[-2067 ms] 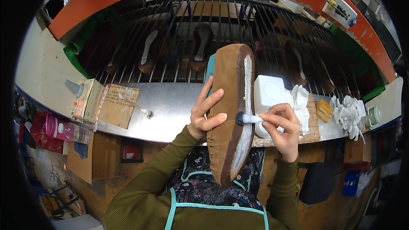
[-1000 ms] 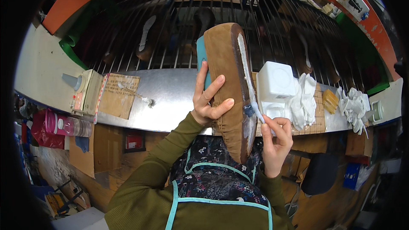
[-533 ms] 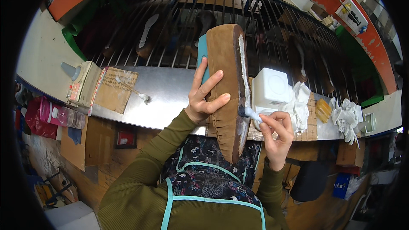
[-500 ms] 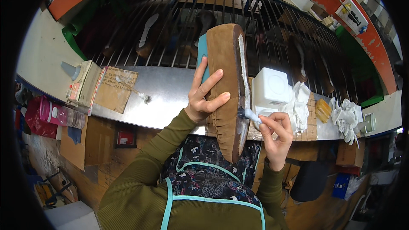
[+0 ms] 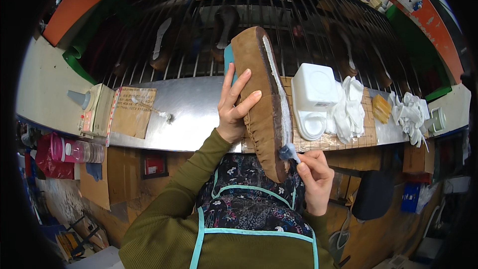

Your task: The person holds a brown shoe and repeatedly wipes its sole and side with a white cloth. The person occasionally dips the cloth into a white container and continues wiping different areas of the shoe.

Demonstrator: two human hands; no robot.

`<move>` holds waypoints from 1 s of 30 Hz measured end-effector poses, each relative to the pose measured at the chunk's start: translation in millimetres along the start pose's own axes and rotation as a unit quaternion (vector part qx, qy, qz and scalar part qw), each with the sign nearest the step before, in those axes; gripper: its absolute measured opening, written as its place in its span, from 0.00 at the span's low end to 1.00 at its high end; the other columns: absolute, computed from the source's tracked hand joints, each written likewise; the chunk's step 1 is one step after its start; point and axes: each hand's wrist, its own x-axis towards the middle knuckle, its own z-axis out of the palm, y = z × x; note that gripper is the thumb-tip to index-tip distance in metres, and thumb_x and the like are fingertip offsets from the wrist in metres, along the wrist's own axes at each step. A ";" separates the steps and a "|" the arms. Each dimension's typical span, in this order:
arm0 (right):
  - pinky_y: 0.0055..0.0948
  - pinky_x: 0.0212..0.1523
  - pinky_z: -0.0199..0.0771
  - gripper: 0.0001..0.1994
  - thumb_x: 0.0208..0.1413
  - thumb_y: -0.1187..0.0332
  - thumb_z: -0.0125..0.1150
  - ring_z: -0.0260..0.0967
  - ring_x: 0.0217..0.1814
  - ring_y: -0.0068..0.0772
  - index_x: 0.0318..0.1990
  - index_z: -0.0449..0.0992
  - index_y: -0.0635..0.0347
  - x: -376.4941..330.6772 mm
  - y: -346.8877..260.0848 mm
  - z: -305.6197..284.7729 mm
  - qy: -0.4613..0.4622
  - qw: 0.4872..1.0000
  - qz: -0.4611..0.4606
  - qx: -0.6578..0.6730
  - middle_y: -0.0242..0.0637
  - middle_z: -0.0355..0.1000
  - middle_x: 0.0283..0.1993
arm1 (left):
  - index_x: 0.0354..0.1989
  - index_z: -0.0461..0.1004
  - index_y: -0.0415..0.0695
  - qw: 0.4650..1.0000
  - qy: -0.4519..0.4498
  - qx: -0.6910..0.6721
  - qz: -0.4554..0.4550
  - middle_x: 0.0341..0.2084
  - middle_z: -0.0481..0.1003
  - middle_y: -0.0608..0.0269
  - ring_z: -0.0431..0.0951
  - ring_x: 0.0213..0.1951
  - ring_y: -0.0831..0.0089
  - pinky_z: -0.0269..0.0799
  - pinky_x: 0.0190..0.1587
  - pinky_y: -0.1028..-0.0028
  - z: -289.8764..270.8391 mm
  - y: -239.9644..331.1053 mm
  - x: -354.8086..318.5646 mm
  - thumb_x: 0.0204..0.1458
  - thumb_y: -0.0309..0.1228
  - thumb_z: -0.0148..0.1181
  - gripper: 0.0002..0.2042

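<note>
A brown suede shoe upper (image 5: 254,69) on a turquoise last (image 5: 228,60) is held on its side, toe toward me. My left hand (image 5: 234,109) grips it from the left, fingers spread over the suede. Along its right edge runs a strip of white paste (image 5: 282,102), reaching down toward the toe. My right hand (image 5: 315,173) pinches a small brush (image 5: 289,152), its dark bristles against that edge near the toe. Just right of the shoe stands a white plastic container (image 5: 314,87) with a round cup (image 5: 312,125) in front.
Beyond the metal bench (image 5: 194,119) runs a rack of metal bars with several shoes (image 5: 226,22) on it. White gloves (image 5: 350,109) and a yellow block (image 5: 382,108) lie at the right. At left, a white-tipped stick (image 5: 152,109) lies across cardboard (image 5: 130,122).
My right hand has drawn the brush down the shoe's edge toward the toe. More of the lower edge is white now. The shoe has tilted slightly, its far end shifting left.
</note>
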 end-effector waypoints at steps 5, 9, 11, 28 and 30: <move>0.16 0.30 0.61 0.10 0.54 0.77 0.62 0.60 0.33 0.17 0.44 0.80 0.64 6.2 3.1 11.6 0.072 0.992 -0.063 -0.086 0.31 0.64 0.35 | 0.50 0.70 0.59 1.000 0.000 0.005 0.005 0.60 0.64 0.55 0.56 0.63 0.37 0.65 0.60 0.49 4.2 3.1 1.1 0.37 0.30 0.73 0.28; 0.16 0.27 0.60 0.10 0.53 0.77 0.62 0.59 0.32 0.17 0.44 0.80 0.62 19.8 -0.9 13.8 0.091 0.981 -0.096 -0.140 0.31 0.64 0.34 | 0.47 0.70 0.58 1.000 0.000 0.016 0.017 0.60 0.65 0.55 0.57 0.63 0.35 0.65 0.60 0.49 3.6 2.5 1.8 0.39 0.29 0.72 0.25; 0.16 0.26 0.60 0.10 0.53 0.77 0.62 0.59 0.31 0.17 0.43 0.81 0.62 26.9 -3.4 13.8 0.096 0.974 -0.115 -0.170 0.31 0.64 0.34 | 0.47 0.70 0.58 1.000 -0.001 0.020 0.020 0.60 0.65 0.56 0.57 0.62 0.35 0.65 0.59 0.48 2.5 3.2 3.1 0.39 0.29 0.71 0.24; 0.17 0.25 0.60 0.10 0.50 0.77 0.65 0.61 0.27 0.17 0.41 0.82 0.62 45.4 -2.5 -16.3 -0.001 0.968 -0.185 -0.171 0.31 0.66 0.34 | 0.50 0.71 0.60 1.000 -0.002 0.028 0.009 0.61 0.65 0.60 0.58 0.64 0.42 0.63 0.61 0.52 5.5 -4.6 15.4 0.38 0.29 0.70 0.26; 0.17 0.25 0.59 0.10 0.50 0.77 0.65 0.60 0.27 0.17 0.41 0.82 0.62 43.3 -3.9 -18.2 0.000 0.968 -0.184 -0.173 0.31 0.66 0.33 | 0.50 0.71 0.60 1.000 -0.002 0.031 0.003 0.61 0.65 0.61 0.58 0.64 0.43 0.62 0.62 0.52 7.2 -5.8 18.1 0.37 0.29 0.71 0.27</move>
